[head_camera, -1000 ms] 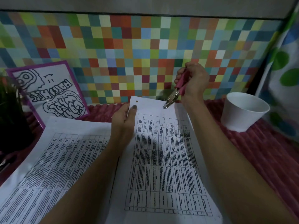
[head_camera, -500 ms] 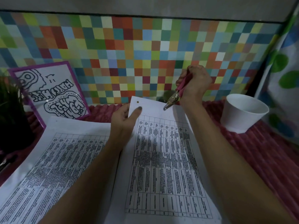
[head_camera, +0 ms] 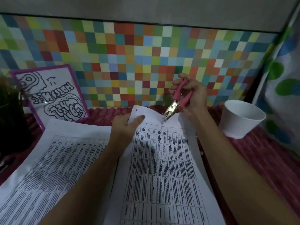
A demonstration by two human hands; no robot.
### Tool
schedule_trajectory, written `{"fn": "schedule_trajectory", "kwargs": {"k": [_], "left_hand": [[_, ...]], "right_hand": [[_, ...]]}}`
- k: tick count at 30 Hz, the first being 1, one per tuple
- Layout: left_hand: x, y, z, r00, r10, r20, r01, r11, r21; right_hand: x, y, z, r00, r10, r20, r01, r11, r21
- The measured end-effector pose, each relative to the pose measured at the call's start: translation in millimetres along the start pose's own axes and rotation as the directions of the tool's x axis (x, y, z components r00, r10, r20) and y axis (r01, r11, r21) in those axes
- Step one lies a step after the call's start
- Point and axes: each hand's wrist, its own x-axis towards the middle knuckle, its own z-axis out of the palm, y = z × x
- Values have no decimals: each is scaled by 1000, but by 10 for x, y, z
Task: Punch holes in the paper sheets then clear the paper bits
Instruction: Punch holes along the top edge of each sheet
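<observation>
While your right hand [head_camera: 193, 95] curls its fingers [head_camera: 174, 86] round the pink handles: squeeze once, firmly, with a steady wrist.
Punch [head_camera: 176, 103]: its metal nose sits on the sheet [head_camera: 162, 159] at the top edge, left of the white cup [head_camera: 241, 119]. I cannot tell if it has closed fully.
Left hand [head_camera: 125, 125]: thumb and fingers pinch the sheet's top corner, farther left of the cup. Keep that edge taut.
Hole [head_camera: 136, 110]: one shows beside your thumb; match its margin.
Paper bits [head_camera: 196, 136]: pale specks seem to lie between sheet and cup; gather them afterwards.
</observation>
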Motion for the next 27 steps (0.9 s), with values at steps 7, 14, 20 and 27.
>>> {"fn": "schedule_trajectory", "kwargs": {"k": [7, 14, 20, 27], "left_hand": [[35, 46, -70, 997, -6, -79, 10, 998, 60], [14, 67, -81, 998, -18, -65, 23, 997, 73], [18, 36, -114, 999, -3, -45, 6, 998, 70], [20, 61, -99, 999, 25, -25, -24, 999, 39]], "right_hand": [[122, -169, -203, 984, -154, -93, 137, 977, -162], [178, -180, -322, 941, -251, -227, 205, 956, -208], [177, -187, -289, 920, -293, -261, 251, 951, -182], [210, -214, -315, 911, -266, -314, 244, 964, -109]]}}
